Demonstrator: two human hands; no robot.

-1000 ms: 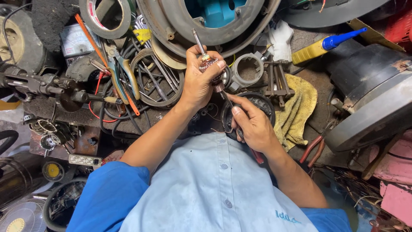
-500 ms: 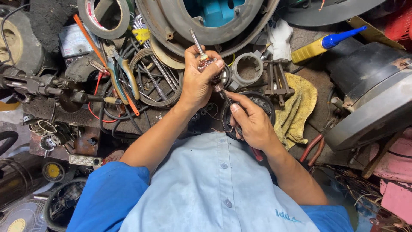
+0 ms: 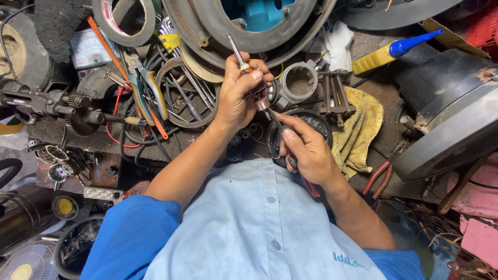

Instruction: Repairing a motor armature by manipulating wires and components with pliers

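Gripping a small motor rotor (image 3: 252, 85) in my left hand (image 3: 239, 96), fingers wrapped around its middle, shaft poking up past my thumb. My right hand (image 3: 306, 150) is closed around a screwdriver (image 3: 282, 136) with a red handle, tip touching the lower end of the rotor. Rotor sits right above the black round housing (image 3: 316, 124) on the bench. Yellow rag (image 3: 363, 124) lies just right of that housing, pliers (image 3: 150, 88) well off to its left, glue bottle (image 3: 389, 52) up and to the right, tape roll (image 3: 124, 21) far upper left.
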